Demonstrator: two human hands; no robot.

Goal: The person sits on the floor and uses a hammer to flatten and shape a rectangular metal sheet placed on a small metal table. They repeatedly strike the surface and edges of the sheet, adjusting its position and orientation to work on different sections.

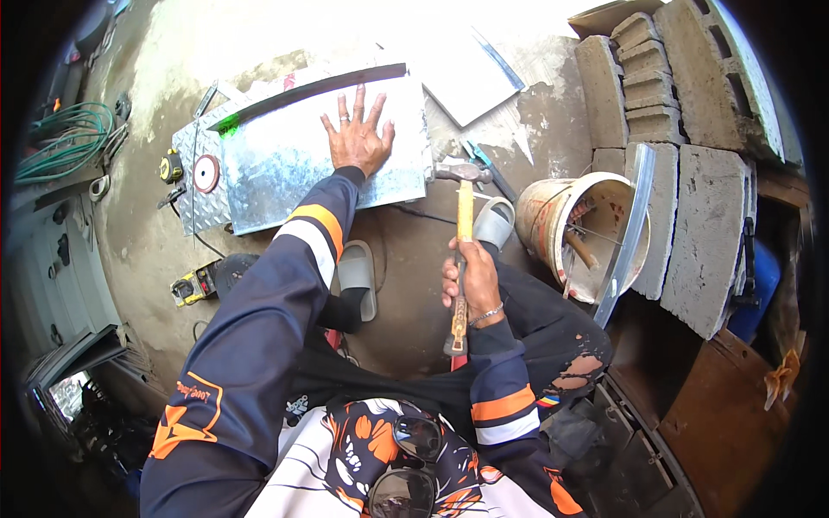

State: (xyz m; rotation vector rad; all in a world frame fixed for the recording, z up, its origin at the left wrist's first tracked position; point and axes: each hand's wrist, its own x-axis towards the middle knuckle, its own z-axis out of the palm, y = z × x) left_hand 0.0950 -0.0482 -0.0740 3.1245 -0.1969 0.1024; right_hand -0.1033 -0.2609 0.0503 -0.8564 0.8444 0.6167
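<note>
My left fingers lie wide, apparently to steady the metal sheet beneath; my right fingers encircle the hammer.

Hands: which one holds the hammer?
The right hand, closed around the handle of the hammer; the left hand instead lies spread on the metal sheet.

Conc. floor had checkered plate L, dirty white bucket R, white panel fwd, yellow/blk tool nr L foot.
</note>
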